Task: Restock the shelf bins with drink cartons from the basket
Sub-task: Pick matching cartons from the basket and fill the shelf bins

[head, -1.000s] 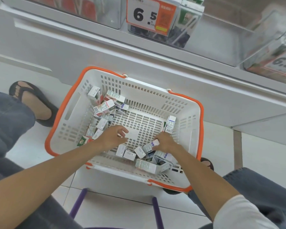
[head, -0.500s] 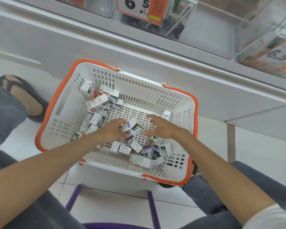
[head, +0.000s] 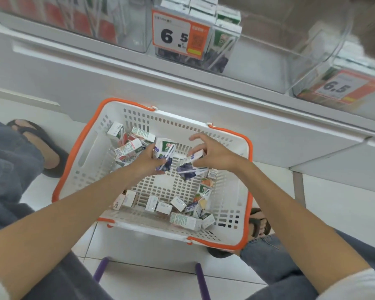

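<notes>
Basket [head: 234,187], white with an orange rim, sits on the floor at the middle of the frame, below the shelf bins [head: 225,61]. Above its far half, the left grip [head: 146,162] curls round an upright grape carton [head: 164,151]. The right grip [head: 214,155] pinches a second grape carton [head: 189,169], tilted, between thumb and fingers. The two cartons are just beside each other. Loose cartons [head: 183,219] lie along the basket's near wall and in its upper left corner. An orange price tag [head: 178,37] fronts the centre bin.

L hand [head: 148,163], R hand [head: 214,155]: fingers curled
</notes>
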### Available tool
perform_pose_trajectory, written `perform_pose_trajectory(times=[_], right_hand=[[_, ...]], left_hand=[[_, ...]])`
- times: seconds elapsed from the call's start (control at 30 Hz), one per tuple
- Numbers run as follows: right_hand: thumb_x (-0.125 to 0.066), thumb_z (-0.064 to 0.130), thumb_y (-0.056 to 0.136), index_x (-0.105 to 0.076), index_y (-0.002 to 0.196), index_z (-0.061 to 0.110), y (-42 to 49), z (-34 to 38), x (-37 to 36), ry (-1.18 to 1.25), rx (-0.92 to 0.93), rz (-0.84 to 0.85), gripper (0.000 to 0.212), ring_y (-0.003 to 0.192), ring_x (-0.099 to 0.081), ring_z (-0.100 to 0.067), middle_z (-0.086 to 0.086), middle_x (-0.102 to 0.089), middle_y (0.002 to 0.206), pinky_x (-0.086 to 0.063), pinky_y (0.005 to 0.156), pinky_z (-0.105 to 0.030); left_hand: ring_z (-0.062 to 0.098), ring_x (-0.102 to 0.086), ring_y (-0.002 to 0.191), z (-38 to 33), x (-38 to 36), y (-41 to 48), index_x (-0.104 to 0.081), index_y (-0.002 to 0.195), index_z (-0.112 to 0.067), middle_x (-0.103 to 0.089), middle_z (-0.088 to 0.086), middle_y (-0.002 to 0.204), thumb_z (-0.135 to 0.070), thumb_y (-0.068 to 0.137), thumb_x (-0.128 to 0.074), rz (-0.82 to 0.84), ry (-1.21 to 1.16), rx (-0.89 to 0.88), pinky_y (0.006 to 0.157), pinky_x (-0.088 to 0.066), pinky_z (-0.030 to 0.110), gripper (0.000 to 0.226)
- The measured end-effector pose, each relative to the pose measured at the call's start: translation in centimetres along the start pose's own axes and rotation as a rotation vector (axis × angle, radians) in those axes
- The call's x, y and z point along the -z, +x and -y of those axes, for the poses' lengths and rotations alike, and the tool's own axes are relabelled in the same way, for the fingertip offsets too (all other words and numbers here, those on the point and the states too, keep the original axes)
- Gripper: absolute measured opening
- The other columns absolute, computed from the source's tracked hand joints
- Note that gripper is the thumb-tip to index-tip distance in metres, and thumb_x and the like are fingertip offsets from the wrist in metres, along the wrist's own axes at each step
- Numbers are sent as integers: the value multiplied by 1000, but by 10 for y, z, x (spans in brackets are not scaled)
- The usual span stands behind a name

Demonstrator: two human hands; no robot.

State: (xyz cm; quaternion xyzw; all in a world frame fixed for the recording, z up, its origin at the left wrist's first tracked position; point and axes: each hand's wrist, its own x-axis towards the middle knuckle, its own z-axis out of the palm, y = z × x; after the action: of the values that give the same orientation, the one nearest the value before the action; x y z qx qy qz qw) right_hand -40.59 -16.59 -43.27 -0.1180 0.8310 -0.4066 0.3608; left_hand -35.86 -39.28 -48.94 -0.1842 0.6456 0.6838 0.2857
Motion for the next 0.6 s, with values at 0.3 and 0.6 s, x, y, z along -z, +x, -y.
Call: perform_pose_trajectory(times=[0.3,0.6], right_hand=[[-76,-2,79,-44,139,15,-33,139,39,18,245,-147,70,113,-56,-14,-12,-59,122,-38,104,-25],[-74,22,86,-46,137,23,-63,178,67,100,310,-236,59,115,-56,1,3,-56,135,-45,97,-18]], left_hand=[[25,-66,103,-110,2,-54,-40,124,-14,-72,12,106,-34,68,-80,350,-104,-150,87,-56,36,72],[20,-62,57,-189,-27,-97,-45,123,1,-69,17,73,-1,81,-72,216,63,-425,61,-52,26,50]])
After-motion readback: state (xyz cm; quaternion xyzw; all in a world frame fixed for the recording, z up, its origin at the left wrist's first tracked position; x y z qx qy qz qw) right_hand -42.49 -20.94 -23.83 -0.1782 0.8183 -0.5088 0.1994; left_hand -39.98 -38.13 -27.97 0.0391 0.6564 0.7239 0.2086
